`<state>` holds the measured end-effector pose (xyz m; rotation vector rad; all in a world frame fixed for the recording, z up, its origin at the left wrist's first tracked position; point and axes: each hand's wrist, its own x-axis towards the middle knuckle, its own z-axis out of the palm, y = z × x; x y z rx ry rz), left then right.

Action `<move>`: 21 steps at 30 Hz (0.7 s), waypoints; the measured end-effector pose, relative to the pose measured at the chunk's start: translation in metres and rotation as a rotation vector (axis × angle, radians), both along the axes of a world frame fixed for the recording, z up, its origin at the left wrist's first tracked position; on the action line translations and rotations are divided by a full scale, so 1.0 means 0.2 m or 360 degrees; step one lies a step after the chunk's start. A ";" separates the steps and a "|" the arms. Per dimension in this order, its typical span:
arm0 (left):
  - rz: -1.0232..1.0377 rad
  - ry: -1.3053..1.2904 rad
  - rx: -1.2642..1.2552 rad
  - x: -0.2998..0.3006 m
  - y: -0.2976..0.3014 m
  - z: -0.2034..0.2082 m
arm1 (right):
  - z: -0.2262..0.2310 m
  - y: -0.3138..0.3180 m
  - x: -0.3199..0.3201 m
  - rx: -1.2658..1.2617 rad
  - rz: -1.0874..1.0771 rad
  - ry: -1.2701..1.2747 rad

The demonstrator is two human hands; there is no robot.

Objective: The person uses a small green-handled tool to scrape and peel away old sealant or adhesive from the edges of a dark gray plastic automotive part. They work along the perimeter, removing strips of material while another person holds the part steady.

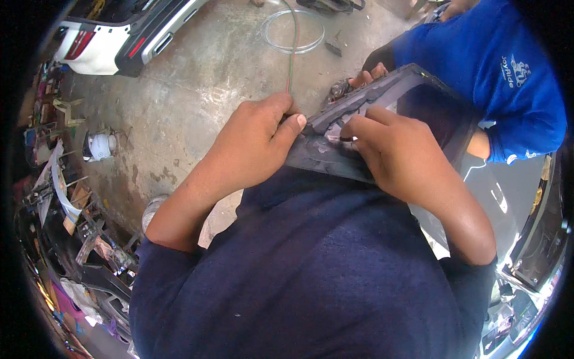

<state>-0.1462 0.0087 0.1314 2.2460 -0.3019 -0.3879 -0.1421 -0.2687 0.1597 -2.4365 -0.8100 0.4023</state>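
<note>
A dark, glossy panel (pixel 435 110) with a wide black border, like a pane of vehicle glass, lies tilted in front of my body. Its border carries rough, ragged black residue (pixel 362 99). My left hand (pixel 260 137) grips the panel's left corner between thumb and fingers. Over the border, my right hand (pixel 402 149) is closed, its fingertips pinched at a pale, scraped-looking patch (pixel 335 131). Something small and dark shows at those fingertips, too little to name. Another person's hand (pixel 373 75) is at the panel's far edge.
A person in a blue shirt (pixel 508 72) is close at the right. Coiled clear tubing (pixel 311 48) and a thin hose (pixel 292 60) lie on the concrete floor (pixel 185 107). A white car's rear (pixel 98 51) stands at the far left, above cluttered parts (pixel 98 257).
</note>
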 end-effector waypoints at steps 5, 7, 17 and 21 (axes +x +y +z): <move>-0.0292 0.0050 0.0021 0.06 0.01 0.02 | -0.07 -0.01 0.05 0.0088 -0.0020 0.0103; -0.0434 0.0010 0.0028 0.07 0.01 0.03 | -0.08 -0.02 0.07 0.0067 0.0004 0.0126; -0.0822 0.0238 0.0325 0.25 0.00 0.07 | -0.09 -0.09 0.13 0.0262 0.0181 0.0365; -0.0932 -0.0045 0.0218 0.21 0.01 0.04 | -0.06 -0.13 0.13 0.0262 0.0284 0.0263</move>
